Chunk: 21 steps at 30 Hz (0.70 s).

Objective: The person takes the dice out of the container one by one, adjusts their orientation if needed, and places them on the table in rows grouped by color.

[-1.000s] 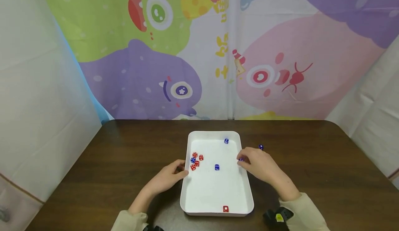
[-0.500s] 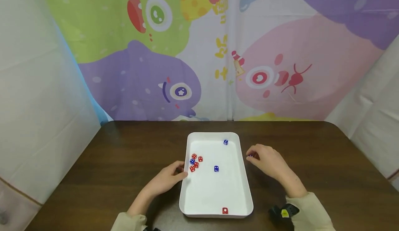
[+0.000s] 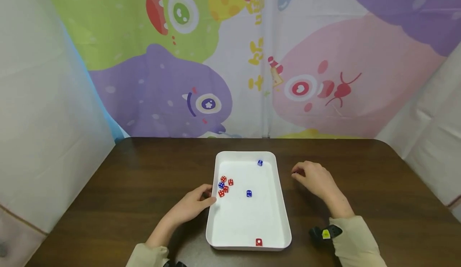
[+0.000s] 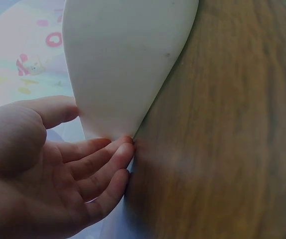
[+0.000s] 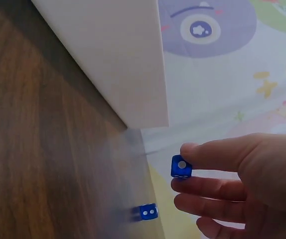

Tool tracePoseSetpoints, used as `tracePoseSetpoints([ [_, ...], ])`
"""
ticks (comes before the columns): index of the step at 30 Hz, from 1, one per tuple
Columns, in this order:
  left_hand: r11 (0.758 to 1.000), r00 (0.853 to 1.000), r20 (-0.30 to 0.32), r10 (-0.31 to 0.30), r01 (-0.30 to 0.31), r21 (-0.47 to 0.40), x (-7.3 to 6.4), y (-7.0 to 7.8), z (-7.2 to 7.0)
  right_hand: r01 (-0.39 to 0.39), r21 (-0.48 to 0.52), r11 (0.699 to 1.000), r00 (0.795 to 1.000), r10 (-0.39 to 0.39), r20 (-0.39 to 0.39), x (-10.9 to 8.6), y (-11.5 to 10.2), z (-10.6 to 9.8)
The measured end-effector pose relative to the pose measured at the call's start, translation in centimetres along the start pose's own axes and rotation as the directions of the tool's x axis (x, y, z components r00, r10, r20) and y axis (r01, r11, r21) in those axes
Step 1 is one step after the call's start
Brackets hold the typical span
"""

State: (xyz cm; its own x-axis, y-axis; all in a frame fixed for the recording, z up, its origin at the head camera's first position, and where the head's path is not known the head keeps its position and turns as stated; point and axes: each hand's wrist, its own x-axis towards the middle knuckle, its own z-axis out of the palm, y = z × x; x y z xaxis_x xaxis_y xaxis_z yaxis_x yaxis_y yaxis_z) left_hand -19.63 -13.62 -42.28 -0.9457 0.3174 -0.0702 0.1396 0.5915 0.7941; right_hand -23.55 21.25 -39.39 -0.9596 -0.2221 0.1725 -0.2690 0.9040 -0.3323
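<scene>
My right hand (image 3: 317, 179) is off the tray's right side. Its thumb and a finger pinch a blue die (image 5: 181, 167). Another blue die (image 5: 148, 211) lies on the table just below that hand in the right wrist view; the hand hides it in the head view. At the left wall of the white tray (image 3: 248, 223), my left hand (image 3: 192, 205) holds on, thumb at the rim and fingers against the outside. Inside the tray are several red dice (image 3: 230, 182) clustered around a blue die (image 3: 221, 185), two separate blue dice (image 3: 249, 193) and a lone red die (image 3: 259, 242).
Beneath everything is a dark brown wooden table (image 3: 162, 159). Behind it hangs a curtain (image 3: 248, 115) with cartoon figures, and pale sheets close off both sides. A black strap (image 3: 325, 233) sits on the right sleeve.
My right hand has moved from over the tray's right rim to the right and slightly away, pinching the blue die. My left hand and the dice in the tray have stayed put.
</scene>
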Motion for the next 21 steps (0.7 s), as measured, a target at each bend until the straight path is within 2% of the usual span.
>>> tracePoseSetpoints([
  [10, 1.0, 1.0, -0.004, -0.007, 0.007, -0.003, 0.0, 0.1, 0.0, -0.047, -0.024, 0.999, 0.999, 0.047, 0.011, 0.5, 0.6, -0.1],
  [21, 1.0, 1.0, -0.01, -0.005, 0.005, -0.004, 0.2, -0.1, 0.1, -0.132, 0.013, 0.991, 0.989, 0.131, 0.065, 0.5, 1.2, 0.0],
])
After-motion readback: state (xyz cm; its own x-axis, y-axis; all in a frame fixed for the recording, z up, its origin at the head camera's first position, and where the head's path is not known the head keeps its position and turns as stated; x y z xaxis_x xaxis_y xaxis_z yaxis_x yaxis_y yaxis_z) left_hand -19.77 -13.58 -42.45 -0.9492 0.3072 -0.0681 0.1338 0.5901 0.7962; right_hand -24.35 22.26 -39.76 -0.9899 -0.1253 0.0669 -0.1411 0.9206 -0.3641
